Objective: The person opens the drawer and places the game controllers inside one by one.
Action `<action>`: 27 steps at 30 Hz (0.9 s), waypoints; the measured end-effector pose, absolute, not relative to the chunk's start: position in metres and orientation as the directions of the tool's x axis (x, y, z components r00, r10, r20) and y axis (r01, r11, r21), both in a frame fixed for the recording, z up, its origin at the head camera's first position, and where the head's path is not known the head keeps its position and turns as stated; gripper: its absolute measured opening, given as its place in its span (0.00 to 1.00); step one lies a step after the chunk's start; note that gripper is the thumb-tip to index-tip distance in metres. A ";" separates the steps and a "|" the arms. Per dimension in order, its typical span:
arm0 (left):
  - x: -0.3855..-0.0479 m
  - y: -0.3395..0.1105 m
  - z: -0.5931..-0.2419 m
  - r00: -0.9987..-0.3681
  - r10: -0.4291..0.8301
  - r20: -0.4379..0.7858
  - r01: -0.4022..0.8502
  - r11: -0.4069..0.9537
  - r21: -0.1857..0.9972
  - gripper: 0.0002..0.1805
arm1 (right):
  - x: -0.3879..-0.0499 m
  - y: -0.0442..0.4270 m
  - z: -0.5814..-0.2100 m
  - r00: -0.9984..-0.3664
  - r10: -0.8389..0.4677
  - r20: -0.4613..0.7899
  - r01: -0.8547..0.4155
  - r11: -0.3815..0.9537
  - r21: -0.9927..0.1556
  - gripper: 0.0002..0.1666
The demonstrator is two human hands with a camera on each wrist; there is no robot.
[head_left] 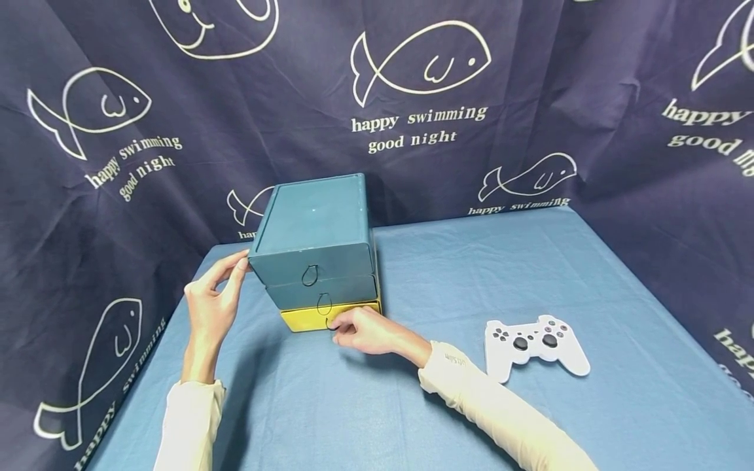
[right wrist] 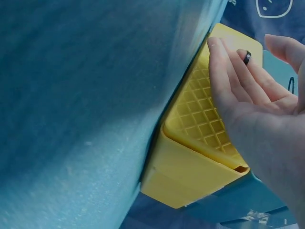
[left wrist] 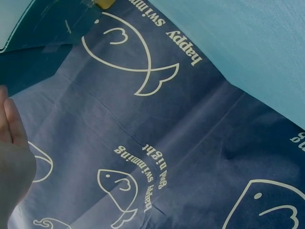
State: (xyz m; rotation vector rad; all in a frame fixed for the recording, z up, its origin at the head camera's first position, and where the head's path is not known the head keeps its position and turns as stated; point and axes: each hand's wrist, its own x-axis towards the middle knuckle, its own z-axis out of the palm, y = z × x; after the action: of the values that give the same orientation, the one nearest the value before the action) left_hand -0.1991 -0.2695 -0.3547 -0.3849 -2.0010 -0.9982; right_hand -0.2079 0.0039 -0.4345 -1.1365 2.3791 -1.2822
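A stacked drawer box (head_left: 315, 212) stands towards the back of the table, with two teal drawers above a yellow bottom drawer (head_left: 303, 319). My left hand (head_left: 215, 297) touches its upper left front corner with thumb and fingertips. Low at the front, my right hand (head_left: 365, 330) has curled fingers at the yellow drawer's black loop pull (right wrist: 247, 57); the right wrist view shows the loop around a fingertip. That drawer's front has a raised lattice and looks nearly flush with its casing. What it holds is hidden. In the left wrist view, only part of the left hand (left wrist: 16, 157) appears.
A white game controller (head_left: 533, 347) lies on the blue tablecloth (head_left: 471, 275), to the right of the box and beyond my right forearm. Dark blue curtains (head_left: 412, 176) with fish drawings hang behind the table and along both sides. More black loops hang from the teal drawers.
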 end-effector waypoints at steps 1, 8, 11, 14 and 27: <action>-0.199 -0.269 -0.355 -0.596 -0.090 0.798 0.584 0.634 0.507 0.12 | -0.207 0.004 -0.435 -0.680 -0.713 0.170 -0.532 0.321 -0.783 0.16; -0.200 -0.269 -0.355 -0.593 -0.085 0.801 0.592 0.628 0.505 0.12 | -0.201 0.005 -0.435 -0.677 -0.714 0.178 -0.521 0.295 -0.801 0.15; -0.199 -0.269 -0.355 -0.599 -0.082 0.797 0.587 0.632 0.506 0.12 | -0.199 0.005 -0.434 -0.674 -0.718 0.173 -0.517 0.292 -0.805 0.15; -0.199 -0.269 -0.355 -0.596 -0.079 0.799 0.590 0.633 0.502 0.12 | -0.197 0.005 -0.434 -0.671 -0.721 0.174 -0.525 0.296 -0.798 0.15; -0.200 -0.270 -0.355 -0.600 -0.098 0.794 0.576 0.636 0.513 0.11 | -0.185 0.008 -0.434 -0.645 -0.743 0.178 -0.543 0.282 -0.791 0.14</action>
State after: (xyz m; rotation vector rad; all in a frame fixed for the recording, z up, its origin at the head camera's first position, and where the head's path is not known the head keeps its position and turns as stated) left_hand -0.2002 -0.2699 -0.3555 -0.3742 -2.0040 -1.0005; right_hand -0.1850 0.0075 -0.4338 -1.1898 2.3257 -1.2931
